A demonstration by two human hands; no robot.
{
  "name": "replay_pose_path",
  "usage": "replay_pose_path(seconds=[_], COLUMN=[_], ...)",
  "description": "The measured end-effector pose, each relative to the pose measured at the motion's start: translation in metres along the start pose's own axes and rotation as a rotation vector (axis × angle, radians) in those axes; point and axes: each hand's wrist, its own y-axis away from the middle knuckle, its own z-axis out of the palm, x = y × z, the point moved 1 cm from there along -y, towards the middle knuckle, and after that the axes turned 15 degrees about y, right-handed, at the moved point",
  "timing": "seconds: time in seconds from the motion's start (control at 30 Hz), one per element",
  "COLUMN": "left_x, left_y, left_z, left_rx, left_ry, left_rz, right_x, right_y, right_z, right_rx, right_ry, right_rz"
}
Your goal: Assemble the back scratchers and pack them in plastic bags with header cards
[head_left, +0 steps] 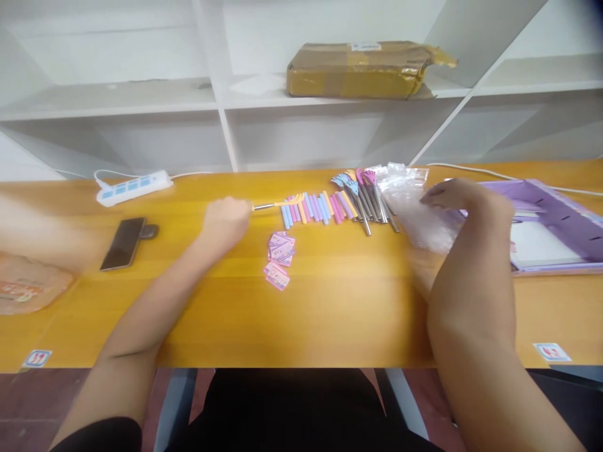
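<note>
My left hand (227, 218) is closed around the handle of a telescopic back scratcher (264, 206), whose metal rod and yellow claw head point right. The claw lies over a row of pastel tubes (315, 209) in blue, pink, purple and yellow. More back scratchers (372, 201) with blue, pink and yellow claws are heaped right of the row. My right hand (455, 194) is at the clear plastic bags (400, 182), fingers bent and pinching a bag; motion blurs this area. Small pink and purple printed cards (281, 249) lie in a loose pile before the tubes.
A purple box (556, 198) with papers inside stands at the right. To the left are a phone (123, 243), a white power strip (136, 187) and an orange package (31, 285). A taped brown carton (358, 70) rests on the shelf behind the table.
</note>
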Motion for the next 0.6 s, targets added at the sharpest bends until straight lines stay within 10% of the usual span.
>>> replay_pose_path(seconds=[0.2,0.43,0.6], left_x=[-0.012,0.026,0.058], left_y=[-0.005,-0.026,-0.017], left_z=[-0.016,-0.037,-0.027], left_rx=[-0.096,-0.376,-0.311], left_ry=[0.395,0.927,1.149], left_rz=[0.027,0.273,0.396], right_x=[-0.015,-0.116,-0.177], right_y=[0.032,0.092,0.098], right_z=[-0.065,-0.125,-0.132], right_rx=[0.064,0.364,0.388], right_ry=[-0.127,-0.844,-1.100], right_rz=[0.270,-0.194,-0.437])
